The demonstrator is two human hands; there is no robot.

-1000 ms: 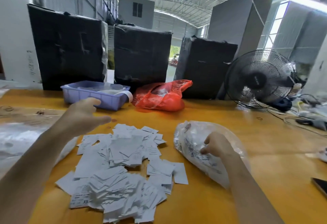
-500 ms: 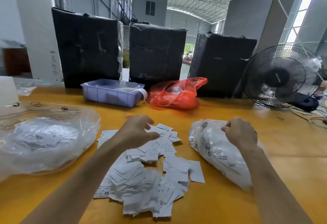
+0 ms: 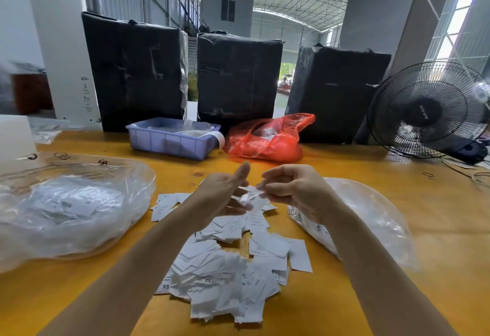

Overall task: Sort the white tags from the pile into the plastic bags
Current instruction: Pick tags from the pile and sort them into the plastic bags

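A pile of white tags lies on the yellow table in front of me, some marked XS. A clear plastic bag with tags inside sits to the left of the pile. Another clear bag with tags lies to the right. Both hands are raised together above the far end of the pile. My right hand pinches a blurred white tag. My left hand holds the tag's other side, thumb pointing up.
At the back of the table stand a lilac plastic tray, a red plastic bag and three tall black-wrapped boxes. A black fan stands at the right with cables beside it. A white block is at the far left.
My right hand left the right bag and my left hand rose from the pile; the two met above the pile with a tag between them. The view shifted left.
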